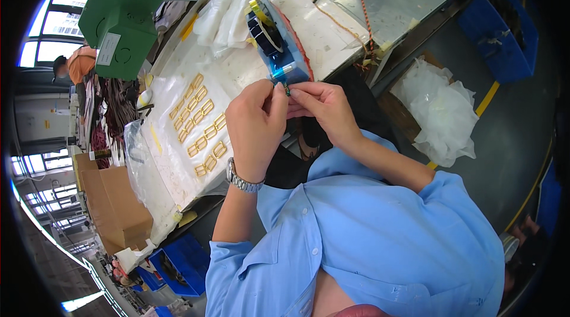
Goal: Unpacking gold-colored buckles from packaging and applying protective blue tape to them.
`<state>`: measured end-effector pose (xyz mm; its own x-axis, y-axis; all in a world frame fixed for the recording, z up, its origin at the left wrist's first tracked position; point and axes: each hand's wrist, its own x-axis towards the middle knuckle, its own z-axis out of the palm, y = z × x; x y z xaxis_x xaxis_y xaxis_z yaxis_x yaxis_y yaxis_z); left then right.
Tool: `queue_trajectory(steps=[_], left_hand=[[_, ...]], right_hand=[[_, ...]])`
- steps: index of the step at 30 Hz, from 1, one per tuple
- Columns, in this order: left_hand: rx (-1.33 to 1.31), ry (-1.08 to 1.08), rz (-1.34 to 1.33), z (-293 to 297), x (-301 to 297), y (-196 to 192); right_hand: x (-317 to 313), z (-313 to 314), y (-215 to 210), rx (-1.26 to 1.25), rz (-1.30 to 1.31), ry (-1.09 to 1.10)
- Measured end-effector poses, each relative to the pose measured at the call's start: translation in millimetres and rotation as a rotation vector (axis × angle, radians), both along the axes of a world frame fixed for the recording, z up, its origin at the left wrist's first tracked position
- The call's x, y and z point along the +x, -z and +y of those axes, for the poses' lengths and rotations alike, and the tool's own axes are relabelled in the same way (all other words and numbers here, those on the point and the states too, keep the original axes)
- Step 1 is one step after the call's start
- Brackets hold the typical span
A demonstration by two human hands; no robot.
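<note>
My left hand (254, 130), with a metal watch (244, 183) on its wrist, is closed, thumb against fingers. Facing it, my right hand (328, 109) makes a pinch too. Between their fingertips shows a small dark green piece (286, 89), too small to name; both hands seem to hold it. Just beyond the fingers stands a blue-grey tape dispenser (288, 38) with a dark roll (263, 36) and a yellow roll on it. To the left, several gold rectangular rings (193, 112) lie in rows on a white sheet.
White plastic bags (228, 11) lie at the table's back, near a green machine (122, 29). A blue crate (499, 29) and crumpled white plastic (442, 109) are at the right. A cardboard box (116, 204) stands at the left. Another person (81, 64) is far left.
</note>
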<state>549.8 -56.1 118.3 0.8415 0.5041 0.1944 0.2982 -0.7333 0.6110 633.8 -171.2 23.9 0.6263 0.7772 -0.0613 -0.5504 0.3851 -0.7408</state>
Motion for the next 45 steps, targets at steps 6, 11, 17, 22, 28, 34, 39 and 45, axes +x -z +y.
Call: queue_trajectory(steps=[6, 11, 17, 22, 28, 34, 39, 45], left_hand=[[0.168, -0.057, -0.082, -4.7, -1.9, 6.8], [0.162, -0.021, -0.081, 0.1, 0.5, 3.6], [0.172, -0.004, -0.015, 0.8, 4.8, -5.1], [0.198, -0.050, 0.050, -5.1, 8.9, -3.5], [0.129, -0.010, 0.027, -18.7, -11.2, 37.6], [-0.355, 0.008, 0.071, -19.1, -39.8, 39.2], [-0.568, 0.043, 0.027, -17.0, -53.3, 40.4], [-0.689, 0.143, 0.094, -15.4, -71.7, 32.5]], right_hand=[[9.9, -1.2, 0.5, 0.018, 0.176, -0.080], [9.7, 8.9, 4.1, 0.140, 0.527, -0.268], [1.5, 10.0, -0.6, 0.195, 0.716, -0.236], [-2.9, 12.3, 3.0, 0.167, 0.542, -0.109], [-16.4, -15.5, 33.7, 0.080, 0.624, -0.132], [-0.5, -50.5, 16.7, -0.127, 0.028, -0.236], [14.9, -53.0, 0.0, -0.279, -0.486, -0.395], [15.9, -61.1, -14.7, -0.252, -0.642, -0.524]])
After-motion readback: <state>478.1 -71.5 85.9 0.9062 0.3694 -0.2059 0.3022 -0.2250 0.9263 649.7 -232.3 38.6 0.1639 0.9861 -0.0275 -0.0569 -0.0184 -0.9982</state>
